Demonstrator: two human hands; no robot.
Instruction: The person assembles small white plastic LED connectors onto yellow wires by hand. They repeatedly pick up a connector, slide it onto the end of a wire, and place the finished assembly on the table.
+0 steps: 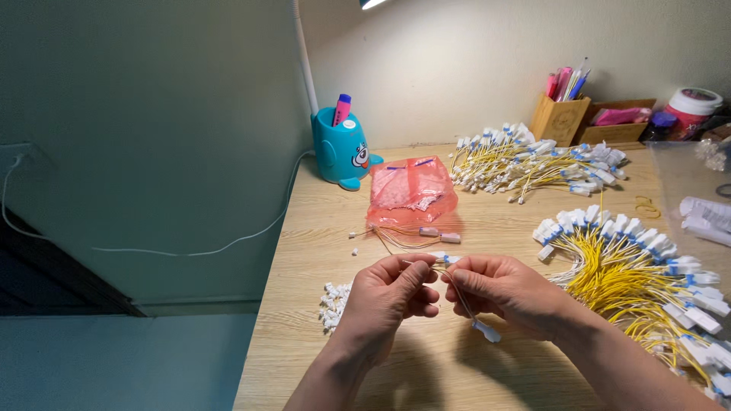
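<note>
1. Hands meet at the desk's centre: left hand [391, 293] and right hand [499, 291] both pinch one thin yellow cable [459, 297], its white tag [486, 331] dangling at 5 o'clock
2. Pink bag [412, 189] at 12 o'clock
3. Yellow cable bundle [628, 270] at 3 o'clock
4. Small white connectors [333, 301] at 9 o'clock, just beside the left hand

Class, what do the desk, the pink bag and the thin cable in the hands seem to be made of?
Desk: likely wood or wood-look laminate, matt, with pale grain lines.
Pink bag: thin plastic film, glossy, see-through and crinkled.
Cable: probably plastic-sheathed, thin and bendable, with a white, likely plastic tag at its end; both hands pinch it.
</note>
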